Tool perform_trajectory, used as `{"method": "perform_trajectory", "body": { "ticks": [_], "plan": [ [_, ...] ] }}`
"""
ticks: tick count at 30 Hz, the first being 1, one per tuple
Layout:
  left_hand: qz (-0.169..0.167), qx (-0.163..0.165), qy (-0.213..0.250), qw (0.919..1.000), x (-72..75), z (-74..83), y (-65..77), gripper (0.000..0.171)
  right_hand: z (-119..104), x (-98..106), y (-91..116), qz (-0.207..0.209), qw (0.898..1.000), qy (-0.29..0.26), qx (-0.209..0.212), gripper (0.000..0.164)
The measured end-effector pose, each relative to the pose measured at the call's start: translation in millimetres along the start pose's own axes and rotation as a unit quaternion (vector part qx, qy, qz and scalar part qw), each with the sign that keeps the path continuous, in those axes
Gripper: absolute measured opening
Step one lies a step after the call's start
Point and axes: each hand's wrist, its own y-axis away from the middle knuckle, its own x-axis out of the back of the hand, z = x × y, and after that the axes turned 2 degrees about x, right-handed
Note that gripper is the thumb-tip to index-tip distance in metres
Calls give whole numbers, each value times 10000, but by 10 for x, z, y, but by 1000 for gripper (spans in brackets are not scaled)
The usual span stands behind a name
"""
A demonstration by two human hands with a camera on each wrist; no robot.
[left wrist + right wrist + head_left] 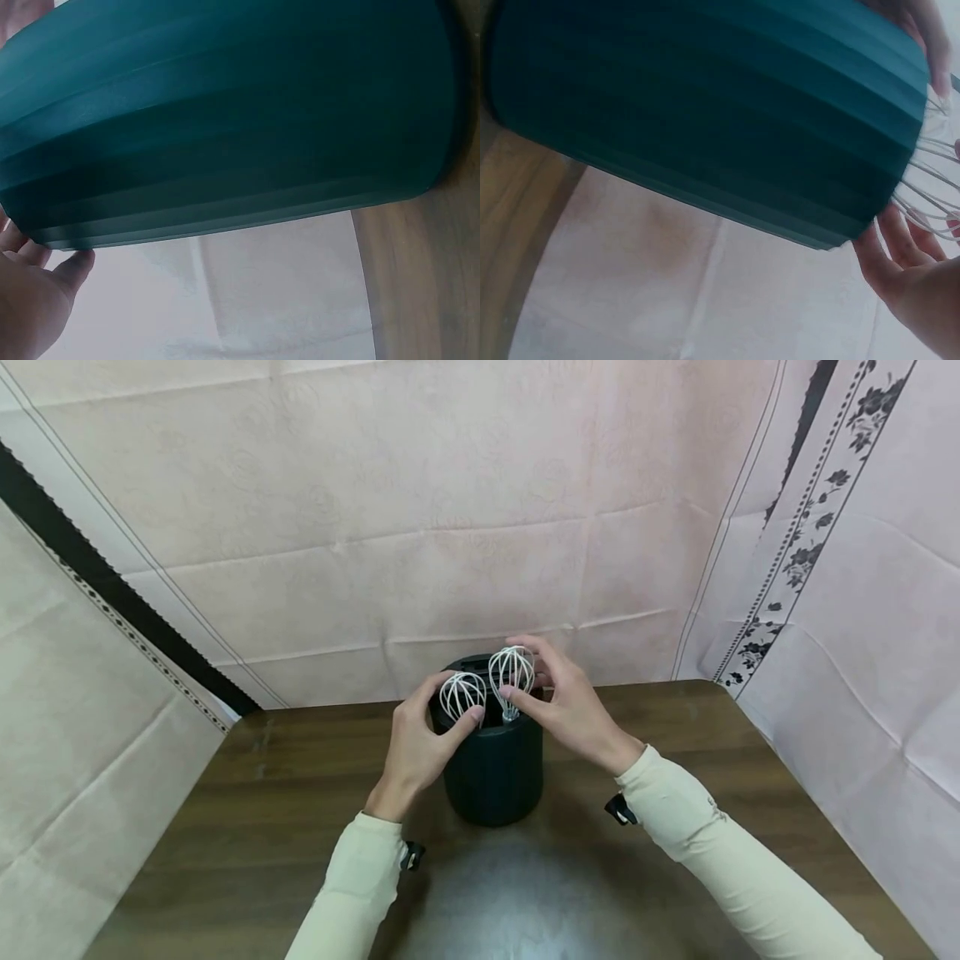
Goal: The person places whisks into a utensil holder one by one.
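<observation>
A dark green ribbed utensil holder [495, 777] stands upright on the table, and its ribbed side fills much of both wrist views. Two white wire whisks rise from its opening, heads up. The left whisk [461, 693] sits lower, with my left hand [422, 739] holding its head between thumb and fingers at the rim. My right hand [558, 702] grips the taller right whisk [512, 670], thumb in front and fingers behind. In the right wrist view, the right whisk's wires [930, 176] show beside the fingers. The holder hides the whisks' lower ends.
The brown wooden table [300, 827] ends just behind the holder. Pale cloth [450, 527] hangs beyond its back edge, with a floral-bordered cloth [862, 635] at the right.
</observation>
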Motion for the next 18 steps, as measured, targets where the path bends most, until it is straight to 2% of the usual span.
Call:
{"method": "perform_trajectory", "body": {
  "ticks": [7, 18],
  "plan": [
    [38, 73, 43, 10000, -10, -6, 12, 54, 70, -77, 71, 53, 9997, 155, -159, 59],
    [-27, -87, -47, 9999, -38, -15, 29, 55, 132, -158, 168, 165, 9986, 417, -262, 56]
  ]
}}
